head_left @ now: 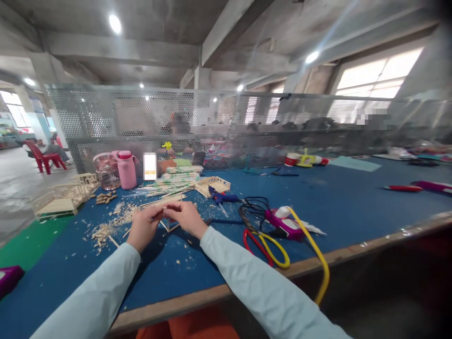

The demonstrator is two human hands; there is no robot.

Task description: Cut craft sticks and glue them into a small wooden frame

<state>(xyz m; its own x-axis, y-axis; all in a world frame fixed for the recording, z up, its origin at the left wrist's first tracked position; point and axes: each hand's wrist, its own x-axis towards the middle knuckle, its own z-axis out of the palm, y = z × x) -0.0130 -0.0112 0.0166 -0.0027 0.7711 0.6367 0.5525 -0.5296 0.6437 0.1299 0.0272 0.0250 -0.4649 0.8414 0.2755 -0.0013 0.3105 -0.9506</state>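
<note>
Above the blue table, my left hand [143, 228] and my right hand [186, 218] meet with fingertips pinched together. What lies between the fingers is mostly hidden and too small to name. Just below them shows a small frame of thin wooden sticks [170, 228], partly covered by the hands; whether they grip it I cannot tell. Beyond lie loose wooden sticks [165, 200] and a pile of wood bits [123, 216]. Right of my right hand rests a blue glue gun [224, 195], with a tray-like stick piece [213, 186] behind it.
Bundled sticks [176, 181], a pink bottle [126, 172] and a clear jug [107, 172] stand at the back. Finished-looking stick pieces [58, 205] sit far left. A purple power strip [284, 223] with a yellow cord [316, 249] and scissors [270, 249] lie right. A perforated screen [141, 113] borders the table.
</note>
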